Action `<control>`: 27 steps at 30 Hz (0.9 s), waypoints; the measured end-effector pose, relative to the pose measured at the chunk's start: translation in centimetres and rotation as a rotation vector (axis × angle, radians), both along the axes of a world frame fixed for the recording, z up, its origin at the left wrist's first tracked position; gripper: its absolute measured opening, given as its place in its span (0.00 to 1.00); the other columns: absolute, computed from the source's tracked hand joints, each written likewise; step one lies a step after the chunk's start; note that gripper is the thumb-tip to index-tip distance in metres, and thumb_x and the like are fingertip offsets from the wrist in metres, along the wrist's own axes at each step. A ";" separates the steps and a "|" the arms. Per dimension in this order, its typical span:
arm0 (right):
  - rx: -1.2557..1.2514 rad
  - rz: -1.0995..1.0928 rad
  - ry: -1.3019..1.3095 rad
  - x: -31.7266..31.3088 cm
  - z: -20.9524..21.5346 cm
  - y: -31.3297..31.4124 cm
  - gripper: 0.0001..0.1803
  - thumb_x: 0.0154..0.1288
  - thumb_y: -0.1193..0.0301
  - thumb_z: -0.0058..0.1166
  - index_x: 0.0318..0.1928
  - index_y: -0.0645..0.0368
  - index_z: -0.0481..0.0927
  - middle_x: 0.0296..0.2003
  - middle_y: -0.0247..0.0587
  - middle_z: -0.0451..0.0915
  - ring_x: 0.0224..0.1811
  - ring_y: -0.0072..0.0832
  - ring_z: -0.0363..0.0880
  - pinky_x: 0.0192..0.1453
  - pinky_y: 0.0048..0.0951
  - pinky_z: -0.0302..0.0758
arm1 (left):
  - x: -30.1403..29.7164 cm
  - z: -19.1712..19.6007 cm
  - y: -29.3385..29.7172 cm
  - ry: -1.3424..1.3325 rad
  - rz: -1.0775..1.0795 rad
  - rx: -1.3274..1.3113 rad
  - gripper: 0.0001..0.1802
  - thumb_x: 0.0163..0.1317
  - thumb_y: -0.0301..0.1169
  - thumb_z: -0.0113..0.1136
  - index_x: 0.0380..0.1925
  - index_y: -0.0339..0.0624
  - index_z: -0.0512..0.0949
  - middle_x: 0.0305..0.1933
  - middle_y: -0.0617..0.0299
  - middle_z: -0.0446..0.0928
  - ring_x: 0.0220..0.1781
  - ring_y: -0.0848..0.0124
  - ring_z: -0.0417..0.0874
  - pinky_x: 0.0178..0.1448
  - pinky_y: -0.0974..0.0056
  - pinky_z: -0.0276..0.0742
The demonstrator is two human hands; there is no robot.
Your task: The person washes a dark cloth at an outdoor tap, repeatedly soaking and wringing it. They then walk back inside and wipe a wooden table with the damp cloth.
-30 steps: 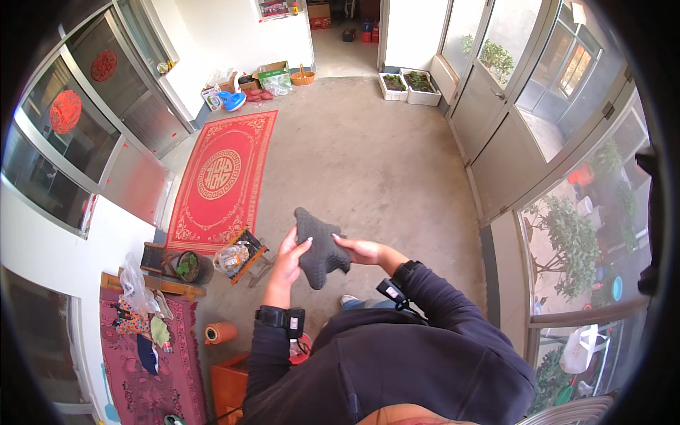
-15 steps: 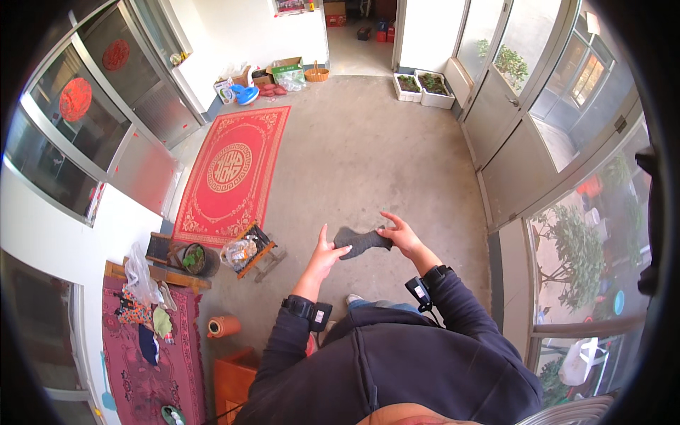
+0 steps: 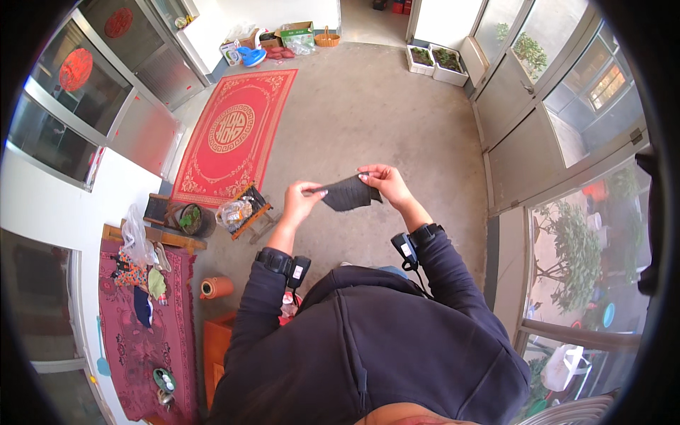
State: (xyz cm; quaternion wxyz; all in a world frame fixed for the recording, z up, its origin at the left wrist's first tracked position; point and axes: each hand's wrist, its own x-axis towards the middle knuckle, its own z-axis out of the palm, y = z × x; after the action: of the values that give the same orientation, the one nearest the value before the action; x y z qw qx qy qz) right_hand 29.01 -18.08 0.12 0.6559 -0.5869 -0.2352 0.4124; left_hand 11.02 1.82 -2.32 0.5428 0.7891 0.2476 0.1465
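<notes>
— Maroon cloth lay over the low table [image 3: 145, 347] at your far left, with small bits of clothing and a bowl on it. What else was on that side?

— An orange roll [image 3: 216, 287] lay on the concrete floor [image 3: 368, 113] just beside that table. Above it a dark round pot with greenery [image 3: 190, 218] sat on a wooden bench, and a little wooden stool [image 3: 244, 212] next to it carried a clear plastic bag. Farther off, the red patterned rug [image 3: 234, 134] lay flat on the floor.

— And your hands?

— Your left hand [image 3: 301, 202] was raised before your chest, fingers pinched shut on the left end of the dark grey cloth [image 3: 348, 193]. You wore a black band with a small device on that wrist.

— Where was the cloth, then?

— You held it up in the air between both hands, stretched fairly flat, well above the floor and touching nothing else. Your right hand [image 3: 386, 185] gripped its right edge, thumb and fingertips closed on the fabric; that wrist had a similar band.

— And on the right?

— Two white planter boxes [image 3: 438, 62] stood by the far doorway, and grey glazed doors [image 3: 538, 120] ran along your right side.
</notes>
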 end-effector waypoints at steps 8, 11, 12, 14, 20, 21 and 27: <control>0.055 -0.016 -0.069 0.7 1.3 -0.5 0.15 0.61 0.77 0.63 0.49 0.65 0.82 0.36 0.37 0.86 0.38 0.18 0.82 0.45 0.22 0.77 | 1.3 2.5 0.6 -0.314 -0.128 -0.303 0.07 0.61 0.27 0.64 0.34 0.36 0.78 0.35 0.63 0.79 0.37 0.77 0.78 0.46 0.71 0.75; 0.025 -0.087 -0.070 0.9 0.5 -1.0 0.13 0.60 0.76 0.65 0.46 0.65 0.82 0.34 0.37 0.86 0.37 0.19 0.82 0.45 0.23 0.77 | 1.2 2.3 0.3 -0.161 -0.126 -0.277 0.06 0.66 0.27 0.59 0.35 0.36 0.73 0.30 0.69 0.77 0.32 0.83 0.73 0.37 0.74 0.70; -0.009 -0.099 -0.112 0.9 0.0 -1.1 0.13 0.60 0.75 0.65 0.45 0.64 0.83 0.34 0.36 0.86 0.36 0.19 0.82 0.45 0.23 0.77 | 1.1 2.0 0.2 -0.157 -0.140 -0.308 0.06 0.67 0.28 0.59 0.35 0.38 0.73 0.31 0.69 0.77 0.33 0.84 0.73 0.37 0.74 0.69; -0.093 -0.138 -0.197 0.8 -1.3 -1.5 0.12 0.59 0.74 0.66 0.42 0.64 0.83 0.32 0.36 0.85 0.36 0.20 0.82 0.46 0.24 0.77 | 0.9 1.3 0.0 -0.143 -0.194 -0.370 0.05 0.68 0.29 0.58 0.35 0.40 0.73 0.33 0.71 0.76 0.34 0.85 0.73 0.37 0.75 0.67; -0.250 -0.285 -0.779 -2.0 -5.4 -3.6 0.17 0.64 0.61 0.63 0.37 0.63 0.77 0.32 0.38 0.80 0.36 0.25 0.78 0.42 0.29 0.77 | 1.2 -0.7 -0.2 -0.069 -0.328 -0.507 0.07 0.71 0.35 0.55 0.38 0.43 0.74 0.32 0.73 0.76 0.33 0.86 0.73 0.35 0.75 0.66; -0.299 -0.244 -0.577 -2.4 -5.9 -4.2 0.17 0.64 0.61 0.62 0.38 0.63 0.76 0.32 0.37 0.80 0.36 0.24 0.78 0.42 0.28 0.76 | 1.4 -1.0 -0.4 -0.077 -0.382 -0.522 0.08 0.71 0.37 0.54 0.39 0.45 0.75 0.32 0.74 0.76 0.32 0.85 0.73 0.35 0.75 0.67; -0.219 -0.349 -0.193 -1.5 -6.4 -6.9 0.12 0.69 0.64 0.58 0.39 0.60 0.73 0.33 0.32 0.79 0.36 0.17 0.74 0.40 0.23 0.73 | 5.9 -2.3 -3.1 -0.099 -0.337 -0.675 0.10 0.71 0.37 0.54 0.39 0.41 0.76 0.33 0.72 0.75 0.35 0.84 0.72 0.40 0.75 0.68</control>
State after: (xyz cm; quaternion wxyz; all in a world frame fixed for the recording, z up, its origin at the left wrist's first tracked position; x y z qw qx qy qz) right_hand 27.52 -25.02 -6.28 0.6242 -0.7231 -0.1458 0.2575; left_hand 16.87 -1.27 -4.63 0.8001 0.5874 0.1222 0.0032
